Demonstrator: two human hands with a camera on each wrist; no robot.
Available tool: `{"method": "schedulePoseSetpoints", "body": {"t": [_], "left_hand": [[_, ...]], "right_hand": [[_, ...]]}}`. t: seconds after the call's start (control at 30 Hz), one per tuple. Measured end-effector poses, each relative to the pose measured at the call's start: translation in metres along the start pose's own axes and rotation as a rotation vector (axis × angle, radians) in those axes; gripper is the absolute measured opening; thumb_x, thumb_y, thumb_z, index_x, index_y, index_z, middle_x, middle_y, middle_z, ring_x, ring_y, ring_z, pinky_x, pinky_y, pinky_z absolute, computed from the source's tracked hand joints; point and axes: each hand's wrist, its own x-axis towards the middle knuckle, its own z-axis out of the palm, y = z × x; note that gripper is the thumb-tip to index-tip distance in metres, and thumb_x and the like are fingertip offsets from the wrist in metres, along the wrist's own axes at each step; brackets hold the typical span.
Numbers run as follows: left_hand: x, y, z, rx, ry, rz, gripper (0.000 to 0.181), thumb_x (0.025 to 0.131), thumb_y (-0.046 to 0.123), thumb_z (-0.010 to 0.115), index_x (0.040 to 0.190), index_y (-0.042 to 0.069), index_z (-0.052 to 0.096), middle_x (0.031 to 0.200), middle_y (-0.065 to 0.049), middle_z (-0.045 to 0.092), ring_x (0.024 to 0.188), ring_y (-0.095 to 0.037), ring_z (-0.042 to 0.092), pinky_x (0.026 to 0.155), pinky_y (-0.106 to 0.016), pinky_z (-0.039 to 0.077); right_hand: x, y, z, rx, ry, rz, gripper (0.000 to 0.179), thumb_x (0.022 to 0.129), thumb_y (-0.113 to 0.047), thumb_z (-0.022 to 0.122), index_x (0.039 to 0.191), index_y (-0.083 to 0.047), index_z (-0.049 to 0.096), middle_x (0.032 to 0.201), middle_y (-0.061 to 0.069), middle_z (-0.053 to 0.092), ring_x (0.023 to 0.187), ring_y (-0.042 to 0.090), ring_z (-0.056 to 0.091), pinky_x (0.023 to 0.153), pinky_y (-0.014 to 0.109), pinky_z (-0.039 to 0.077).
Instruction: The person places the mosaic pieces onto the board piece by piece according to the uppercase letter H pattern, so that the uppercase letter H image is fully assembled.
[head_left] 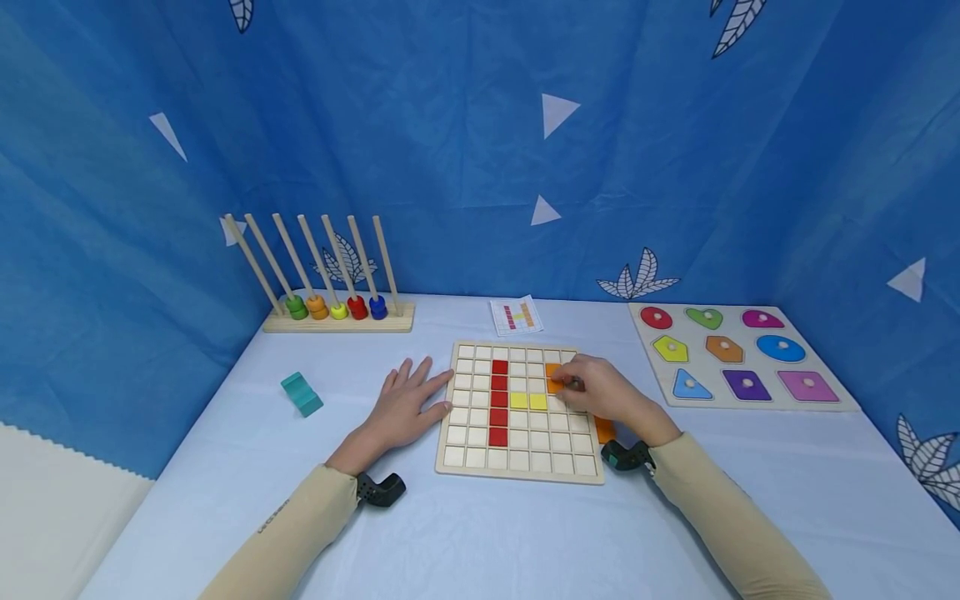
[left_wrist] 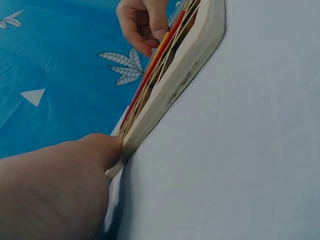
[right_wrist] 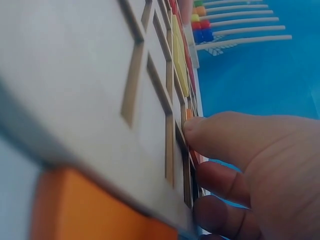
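Note:
A wooden grid board (head_left: pixel 517 477) lies on the table with white squares, a column of red tiles (head_left: pixel 498 398) and two yellow tiles (head_left: pixel 528 401). Orange tiles (head_left: pixel 552 369) show in a column toward its right side. My right hand (head_left: pixel 603 390) reaches over that side, thumb and fingers pinching an orange tile at a cell; the fingertips partly cover it. In the right wrist view, the thumb (right_wrist: pixel 220 132) meets the orange there. My left hand (head_left: pixel 405 408) lies with fingers spread at the board's left edge, its thumb touching the rim in the left wrist view.
More orange tiles (head_left: pixel 605 430) lie beside the board under my right wrist. A pattern card (head_left: pixel 516 316) is behind the board. A peg stand with coloured rings (head_left: pixel 337 322) stands back left, a teal block (head_left: pixel 302 394) left, and a shape puzzle board (head_left: pixel 701 379) right.

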Motion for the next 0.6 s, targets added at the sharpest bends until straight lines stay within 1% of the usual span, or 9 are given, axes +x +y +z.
{"method": "schedulePoseSetpoints", "body": {"t": [0.33, 0.6], "left_hand": [[-0.0014, 0.0, -0.0003, -0.006, 0.006, 0.005, 0.061, 0.101, 0.043, 0.056, 0.156, 0.02, 0.044, 0.168, -0.022, 0.025, 0.156, -0.052, 0.009, 0.123, -0.071, 0.01], [-0.0008, 0.0001, -0.0005, -0.008, 0.001, 0.003, 0.061, 0.101, 0.043, 0.056, 0.156, 0.02, 0.044, 0.168, -0.021, 0.025, 0.156, -0.052, 0.009, 0.123, -0.071, 0.009]], "right_hand": [[-0.0008, -0.0041, -0.0002, 0.002, 0.006, -0.011, 0.026, 0.089, -0.013, 0.077, 0.114, -0.006, 0.076, 0.092, 0.001, 0.065, 0.079, 0.012, 0.053, 0.071, 0.024, 0.049], [-0.0004, -0.0033, -0.0032, 0.021, -0.008, 0.018, 0.026, 0.088, -0.013, 0.078, 0.114, -0.006, 0.076, 0.091, 0.001, 0.066, 0.079, 0.013, 0.054, 0.071, 0.023, 0.05]]}}
